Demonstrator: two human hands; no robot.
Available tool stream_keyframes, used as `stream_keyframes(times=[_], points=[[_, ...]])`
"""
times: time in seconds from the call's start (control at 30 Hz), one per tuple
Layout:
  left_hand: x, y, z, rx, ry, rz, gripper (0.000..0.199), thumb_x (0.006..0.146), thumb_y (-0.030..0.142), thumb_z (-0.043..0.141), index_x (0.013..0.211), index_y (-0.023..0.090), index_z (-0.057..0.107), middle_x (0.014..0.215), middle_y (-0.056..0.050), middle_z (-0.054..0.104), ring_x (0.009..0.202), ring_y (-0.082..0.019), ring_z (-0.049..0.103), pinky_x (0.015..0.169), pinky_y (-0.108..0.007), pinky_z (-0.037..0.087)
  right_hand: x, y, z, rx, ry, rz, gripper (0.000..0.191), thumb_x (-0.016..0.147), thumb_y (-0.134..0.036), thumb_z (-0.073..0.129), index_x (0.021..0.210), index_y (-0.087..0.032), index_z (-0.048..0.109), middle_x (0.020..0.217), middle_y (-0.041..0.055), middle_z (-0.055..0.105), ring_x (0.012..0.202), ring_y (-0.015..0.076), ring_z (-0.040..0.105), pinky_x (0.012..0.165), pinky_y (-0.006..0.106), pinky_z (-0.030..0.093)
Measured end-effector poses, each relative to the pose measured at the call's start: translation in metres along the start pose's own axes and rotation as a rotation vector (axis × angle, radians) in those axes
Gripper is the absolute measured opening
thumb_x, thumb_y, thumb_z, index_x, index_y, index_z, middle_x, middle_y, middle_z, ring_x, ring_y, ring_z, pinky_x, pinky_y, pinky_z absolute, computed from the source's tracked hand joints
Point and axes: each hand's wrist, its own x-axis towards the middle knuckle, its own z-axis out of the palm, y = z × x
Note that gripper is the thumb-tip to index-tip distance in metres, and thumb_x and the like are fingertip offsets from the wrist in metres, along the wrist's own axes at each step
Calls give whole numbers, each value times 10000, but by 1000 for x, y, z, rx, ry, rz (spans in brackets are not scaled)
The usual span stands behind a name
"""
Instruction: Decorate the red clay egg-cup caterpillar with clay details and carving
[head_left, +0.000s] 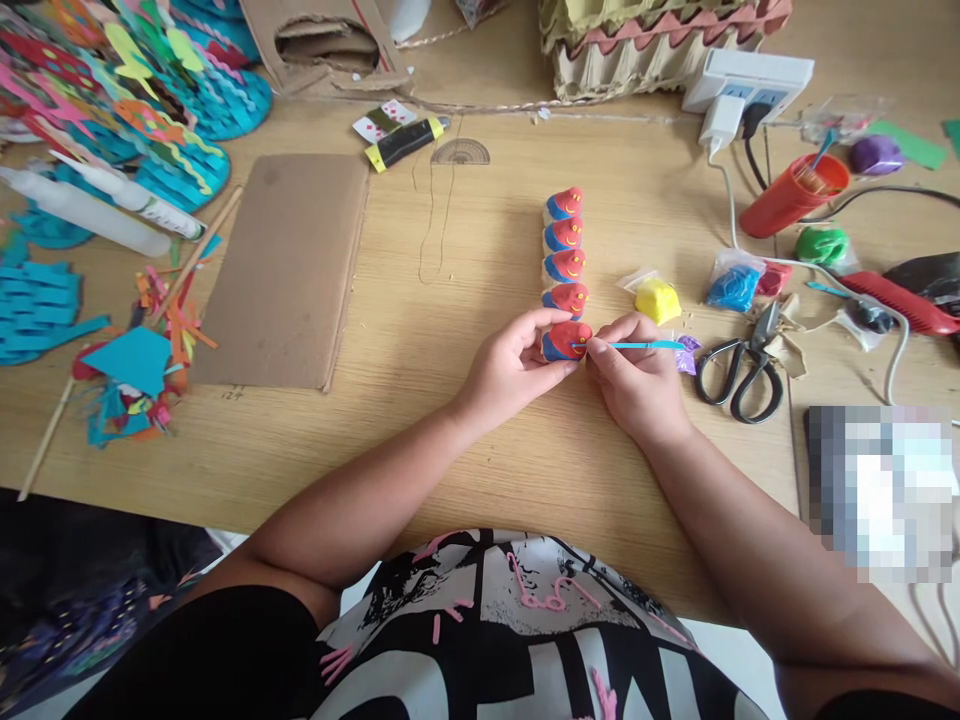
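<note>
- Both forearms reach in over the counter (420,450), the left angling up from the lower left, the right from the lower right, and the hands meet just right of centre.
- Here's the left grip (510,365), narrow, fingers and thumb curved around the near clay head (564,341), red over blue with a yellow smile.
- And the right grip (641,380), pinched shut on a thin blue stick (652,345), knuckles outward, the tip right at the head's face.
- That head sits at the near end of a line, four matching heads (565,250) running away beyond it; the left fingers partly hide its near and far edges.
- Close quarters on the right: a purple packet (686,354) just beside the hand, black-handled scissors (742,368) beyond, yellow clay (658,299) above.
- Farther out, bagged blue clay (735,285), a tilted red cup (795,195) and a white cord (729,205) looping down the right side.
- Over left, well apart, a flat cardboard piece (281,270).
</note>
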Motion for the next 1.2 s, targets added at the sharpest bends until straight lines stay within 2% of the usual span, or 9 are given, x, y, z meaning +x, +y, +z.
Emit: stream_keyframes(times=[0.1,0.27,0.6,0.73,1.0,1.2], points=[[0,1,0,2,-2,-1,510,870,238,867,1320,195,631,1248,-100,826,1135,-231,812,1011,-371,673,1,-6,4,62,17,0,441,798,-503,966,804,-264,596,619,-64,536,528,106,419,505,283,294],[1,2,-1,11,-9,-11,529,871,279,876,1330,195,627,1229,-96,828,1117,-232,813,1020,-386,666,5,-15,9,162,28,9,471,799,-494,953,803,-275,537,532,-103,402,480,101,331,484,275,272],[1,8,-2,-91,21,-109,545,821,247,895,1308,213,652,1159,-61,838,1073,-206,812,1023,-367,660,5,-15,8,204,5,6,449,775,-445,974,777,-257,566,538,-103,432,475,79,335,489,263,270],[2,7,-4,-164,8,-136,580,821,289,918,1326,236,638,1144,-50,832,1029,-194,812,961,-352,672,6,-13,6,163,-13,9,458,798,-471,956,776,-257,551,545,-103,435,470,79,328,491,273,271],[3,4,-5,-252,-18,-137,604,802,362,956,1302,260,633,1120,-38,836,935,-174,811,831,-311,660,6,-12,6,162,-30,31,470,781,-492,972,781,-261,562,531,-109,426,474,86,319,497,272,265],[3,2,-6,-224,-42,-117,607,822,411,945,1318,270,625,1157,-46,832,957,-179,814,830,-316,656,5,-13,7,162,-22,54,480,761,-502,985,793,-259,572,527,-109,431,479,88,317,502,271,254]])
